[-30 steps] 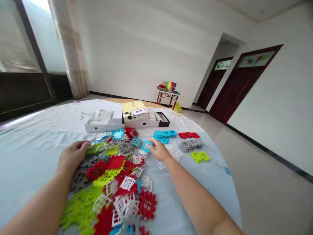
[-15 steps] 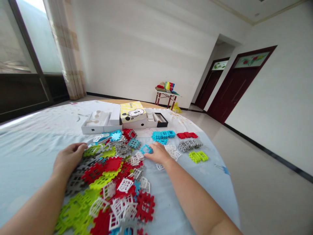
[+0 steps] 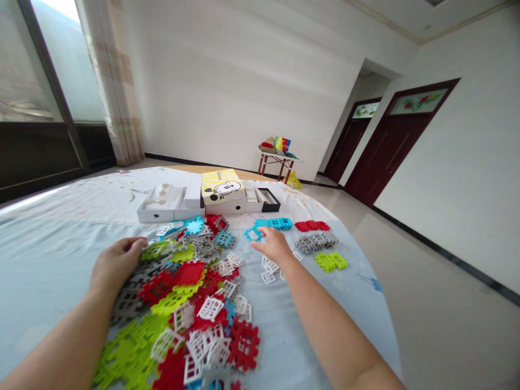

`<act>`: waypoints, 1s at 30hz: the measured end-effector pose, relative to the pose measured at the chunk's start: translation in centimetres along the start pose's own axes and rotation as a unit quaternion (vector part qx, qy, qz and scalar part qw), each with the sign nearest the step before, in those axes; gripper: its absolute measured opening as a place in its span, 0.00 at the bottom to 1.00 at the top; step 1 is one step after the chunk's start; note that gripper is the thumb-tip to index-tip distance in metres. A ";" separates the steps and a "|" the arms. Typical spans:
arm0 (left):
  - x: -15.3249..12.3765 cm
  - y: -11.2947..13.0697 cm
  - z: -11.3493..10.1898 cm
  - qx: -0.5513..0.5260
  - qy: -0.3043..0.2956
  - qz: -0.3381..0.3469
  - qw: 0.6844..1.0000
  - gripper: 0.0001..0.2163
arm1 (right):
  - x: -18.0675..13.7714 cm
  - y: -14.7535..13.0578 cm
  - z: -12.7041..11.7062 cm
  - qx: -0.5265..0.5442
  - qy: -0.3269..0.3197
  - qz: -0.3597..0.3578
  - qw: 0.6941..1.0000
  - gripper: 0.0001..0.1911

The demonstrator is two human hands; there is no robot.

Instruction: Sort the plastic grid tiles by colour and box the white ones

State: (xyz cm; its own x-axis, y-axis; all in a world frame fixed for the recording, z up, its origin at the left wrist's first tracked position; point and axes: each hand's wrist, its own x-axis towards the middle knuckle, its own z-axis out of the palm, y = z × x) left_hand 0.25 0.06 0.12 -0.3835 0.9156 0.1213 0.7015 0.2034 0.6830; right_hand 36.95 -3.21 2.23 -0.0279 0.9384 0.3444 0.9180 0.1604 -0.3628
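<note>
In the head view we see our right hand (image 3: 273,246) just right of the middle of the frame, its fingers set narrowly at the right edge of a blue frame piece (image 3: 252,234), which we appear to be holding by that edge, near the blue stack (image 3: 280,222). Our left hand (image 3: 117,264), left of centre, lies against the left side of the mixed heap (image 3: 190,273), the fingers curled with thumb and forefinger close together beside a green piece (image 3: 156,250); we cannot tell whether they grip anything. White lattice pieces (image 3: 268,265) lie by our right wrist, and farther right on the desk (image 3: 52,271) we have a red row (image 3: 312,226), a grey row (image 3: 314,242) and a green pair (image 3: 331,261). Above the heap, a white tray (image 3: 153,215) holds pale wrapping with round shapes, and next to it sits a plain white box (image 3: 192,196). To their right stands a yellow-topped box (image 3: 223,187), then an open black box (image 3: 271,200) with something pale inside. The yellow top bears a black-and-white cartoon face and lettering too small for us to read; the tray's front carries a small dark emblem.
</note>
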 end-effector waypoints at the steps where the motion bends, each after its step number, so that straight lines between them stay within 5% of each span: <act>1: 0.0 0.0 0.0 -0.003 -0.002 0.000 1.000 0.20 | 0.5 0.3 -0.4 -0.007 0.016 0.015 1.000 0.25; 13: -0.2 0.2 -0.1 -0.012 -0.006 -0.009 1.000 0.19 | 5.5 1.7 0.0 -0.162 0.023 0.141 0.976 0.25; 17: -0.4 0.4 -0.2 -0.009 -0.006 -0.011 1.000 0.19 | 4.6 0.3 0.7 -0.124 0.041 0.052 0.990 0.20; 22: -0.6 0.6 -0.3 -0.007 -0.004 -0.003 1.000 0.20 | 3.2 -3.2 2.6 -0.017 -0.044 -0.110 0.993 0.15; 30: -0.9 0.8 -0.5 -0.008 -0.005 -0.003 1.000 0.20 | 3.0 -5.8 4.4 0.004 -0.107 -0.131 0.986 0.12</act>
State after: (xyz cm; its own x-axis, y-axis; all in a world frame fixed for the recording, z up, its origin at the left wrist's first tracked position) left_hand 0.80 -0.76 0.93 -0.3810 0.9179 0.1108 0.6898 0.2024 0.6952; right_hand 29.79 0.05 1.58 -0.3465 0.9075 0.2374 0.8654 0.4069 -0.2923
